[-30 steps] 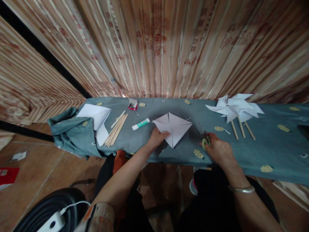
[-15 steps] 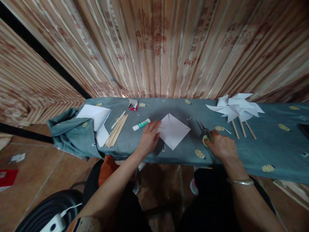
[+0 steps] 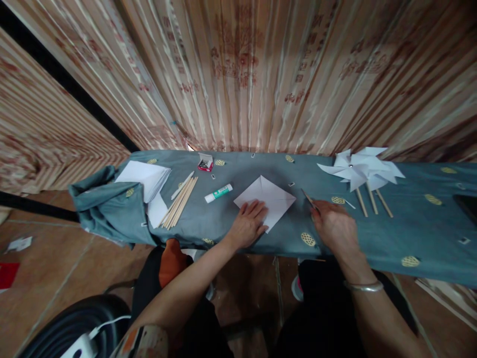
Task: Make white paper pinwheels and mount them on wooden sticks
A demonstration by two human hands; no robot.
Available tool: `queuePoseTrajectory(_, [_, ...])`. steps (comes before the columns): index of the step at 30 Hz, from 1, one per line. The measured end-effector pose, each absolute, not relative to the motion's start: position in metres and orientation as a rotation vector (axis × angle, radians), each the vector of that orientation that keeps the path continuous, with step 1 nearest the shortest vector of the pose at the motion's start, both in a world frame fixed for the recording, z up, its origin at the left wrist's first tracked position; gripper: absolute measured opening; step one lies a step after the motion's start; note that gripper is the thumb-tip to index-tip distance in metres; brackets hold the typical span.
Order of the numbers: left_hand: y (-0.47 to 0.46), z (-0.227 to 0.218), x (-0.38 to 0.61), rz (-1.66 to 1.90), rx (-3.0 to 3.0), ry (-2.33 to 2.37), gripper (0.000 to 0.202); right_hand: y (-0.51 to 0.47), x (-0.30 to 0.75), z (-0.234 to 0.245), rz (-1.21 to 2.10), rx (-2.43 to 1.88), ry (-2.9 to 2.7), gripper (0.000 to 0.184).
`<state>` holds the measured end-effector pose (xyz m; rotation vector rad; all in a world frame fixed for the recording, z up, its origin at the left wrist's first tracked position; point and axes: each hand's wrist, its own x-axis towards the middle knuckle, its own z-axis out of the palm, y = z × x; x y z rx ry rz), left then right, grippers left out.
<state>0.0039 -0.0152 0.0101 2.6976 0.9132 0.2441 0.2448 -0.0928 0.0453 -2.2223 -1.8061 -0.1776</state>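
A square sheet of white paper point(image 3: 274, 201) lies turned like a diamond on the cloth, with cut or crease lines running in from its corners. My left hand point(image 3: 248, 223) rests flat on its lower left side, fingers stretched out. To the right of the sheet, my right hand point(image 3: 335, 226) is closed around a pair of scissors point(image 3: 309, 199). Their blades point up and left, toward the paper but apart from it; the handles are hidden in my fingers.
Paper pinwheels point(image 3: 357, 169) on sticks lie at the right. Left of the sheet are a glue stick point(image 3: 218, 193), a small box of pins point(image 3: 205, 162), a white pen point(image 3: 182, 185), several wooden sticks point(image 3: 181, 204) and stacked paper point(image 3: 143, 174). A dark object point(image 3: 467, 209) sits at the far right.
My left hand has moved from the sheet's left corner onto its lower left side. My right hand has lifted the scissors and turned them, with its fingers wrapped round the handles.
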Motion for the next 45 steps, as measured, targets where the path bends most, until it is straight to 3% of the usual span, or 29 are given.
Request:
queuePoseTrajectory(3, [-0.016,0.008,0.004,0.248,2.712,0.907,0.053,-0.077,0.21,0.036,-0.233,-1.9,-2.127,0.041])
queuePoseTrajectory(7, [-0.017,0.007,0.005,0.266,2.711,0.91,0.052,-0.061,0.181,0.019,-0.254,-1.885,-2.278,0.042])
queuePoseTrajectory(23, [-0.018,0.008,0.003,0.275,2.697,0.903,0.054,-0.077,0.218,0.007,-0.401,-2.121,-2.058,0.04])
queuePoseTrajectory(32, [-0.018,0.015,-0.005,0.4,2.615,0.865,0.056,-0.075,0.223,0.003,-0.328,-2.004,-1.984,0.042])
queuePoseTrajectory(38, [0.02,0.037,-0.054,0.759,2.422,1.396,0.052,-0.071,0.22,0.008,-0.244,-1.91,-1.834,0.048])
queuePoseTrajectory(41, [0.039,0.037,-0.084,0.614,2.315,1.643,0.051,-0.07,0.216,0.006,-0.215,-1.88,-1.83,0.048])
queuePoseTrajectory(45, [0.049,0.025,-0.104,0.551,2.267,1.635,0.031,-0.069,0.208,0.004,-0.189,-1.864,-1.815,0.045])
